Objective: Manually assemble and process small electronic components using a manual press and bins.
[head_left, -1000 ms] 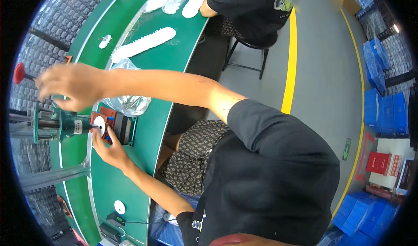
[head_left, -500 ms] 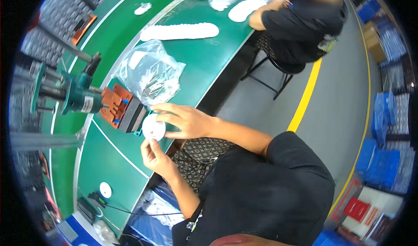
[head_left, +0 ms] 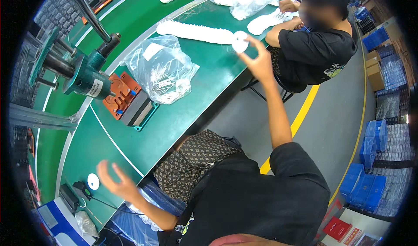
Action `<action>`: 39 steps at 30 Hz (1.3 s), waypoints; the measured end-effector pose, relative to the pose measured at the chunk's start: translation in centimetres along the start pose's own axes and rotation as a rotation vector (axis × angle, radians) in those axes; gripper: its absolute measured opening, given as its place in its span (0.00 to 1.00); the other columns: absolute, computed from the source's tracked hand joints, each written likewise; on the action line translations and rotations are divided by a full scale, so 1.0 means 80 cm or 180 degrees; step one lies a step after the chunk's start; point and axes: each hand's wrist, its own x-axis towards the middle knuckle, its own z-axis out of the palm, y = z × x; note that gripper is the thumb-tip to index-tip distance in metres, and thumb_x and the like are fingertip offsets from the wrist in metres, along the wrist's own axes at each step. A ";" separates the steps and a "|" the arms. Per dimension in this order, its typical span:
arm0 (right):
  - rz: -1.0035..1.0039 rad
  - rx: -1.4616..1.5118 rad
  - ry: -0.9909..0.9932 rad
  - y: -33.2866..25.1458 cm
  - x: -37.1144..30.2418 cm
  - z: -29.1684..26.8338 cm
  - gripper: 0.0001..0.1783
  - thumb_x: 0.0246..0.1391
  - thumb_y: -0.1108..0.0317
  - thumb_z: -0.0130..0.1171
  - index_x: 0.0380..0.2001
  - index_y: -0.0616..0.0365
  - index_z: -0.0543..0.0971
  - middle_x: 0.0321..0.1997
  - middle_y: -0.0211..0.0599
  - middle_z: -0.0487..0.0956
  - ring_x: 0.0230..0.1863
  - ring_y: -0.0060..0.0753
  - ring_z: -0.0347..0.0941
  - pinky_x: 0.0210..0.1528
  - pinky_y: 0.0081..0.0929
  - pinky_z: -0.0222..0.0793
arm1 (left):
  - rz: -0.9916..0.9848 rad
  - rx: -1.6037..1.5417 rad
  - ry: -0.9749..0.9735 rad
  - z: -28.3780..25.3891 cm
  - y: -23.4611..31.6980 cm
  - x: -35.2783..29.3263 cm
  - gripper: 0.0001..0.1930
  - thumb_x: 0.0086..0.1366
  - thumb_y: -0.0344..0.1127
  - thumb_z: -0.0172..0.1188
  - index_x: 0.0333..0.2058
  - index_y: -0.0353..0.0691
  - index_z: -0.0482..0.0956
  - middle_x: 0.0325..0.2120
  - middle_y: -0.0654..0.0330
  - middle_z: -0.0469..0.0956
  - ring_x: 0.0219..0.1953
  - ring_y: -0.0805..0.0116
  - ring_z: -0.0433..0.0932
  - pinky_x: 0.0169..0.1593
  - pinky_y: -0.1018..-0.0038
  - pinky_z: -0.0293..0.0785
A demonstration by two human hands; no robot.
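My right hand [head_left: 260,62] is raised at the far right of the bench, thumb and fingers pinching a white round disc [head_left: 239,42] by its edge. It is at the near-right end of a long row of stacked white discs [head_left: 196,32]. At the lower left, my left hand [head_left: 114,180] is blurred, its fingers spread and holding nothing. Close beside it, a single white disc [head_left: 93,181] with a small centre hole lies on the green bench. Between the hands sits an orange fixture [head_left: 123,99] under a green press [head_left: 87,82].
A clear plastic bag [head_left: 163,69] of thin white parts lies beside the fixture. A black cable [head_left: 106,204] crosses the bench edge at the lower left. Another person [head_left: 315,45] sits farther along the bench, handling white pieces. Blue bins [head_left: 363,185] stand at the far right.
Both hands were together on a white disc by the fixture. They have parted: the right moved up and right to the disc row, the left moved down and left, now open.
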 end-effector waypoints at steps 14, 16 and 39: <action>-0.0566 -0.0051 -0.0916 0.098 0.058 0.040 0.23 0.44 0.63 0.69 0.46 0.57 0.79 0.56 0.46 0.79 0.59 0.49 0.72 0.64 0.39 0.63 | -0.0150 0.1642 0.0230 -0.018 -0.179 -0.015 0.22 0.71 0.43 0.56 0.57 0.36 0.73 0.61 0.42 0.67 0.65 0.44 0.63 0.66 0.53 0.59; -0.0733 -0.0290 -0.0713 0.093 0.050 0.047 0.22 0.45 0.64 0.68 0.46 0.58 0.79 0.56 0.46 0.78 0.58 0.50 0.72 0.64 0.40 0.63 | -0.0310 0.1747 0.0266 -0.019 -0.182 -0.010 0.21 0.71 0.42 0.56 0.57 0.36 0.73 0.61 0.42 0.66 0.64 0.44 0.64 0.65 0.54 0.60; -0.1472 0.0203 -0.1519 -0.156 -0.037 0.194 0.04 0.52 0.72 0.59 0.29 0.62 0.79 0.33 0.48 0.79 0.41 0.53 0.76 0.44 0.45 0.73 | 0.0262 -0.1341 -0.1522 0.052 0.074 0.000 0.35 0.44 0.36 0.77 0.54 0.39 0.76 0.55 0.54 0.75 0.57 0.51 0.71 0.63 0.57 0.63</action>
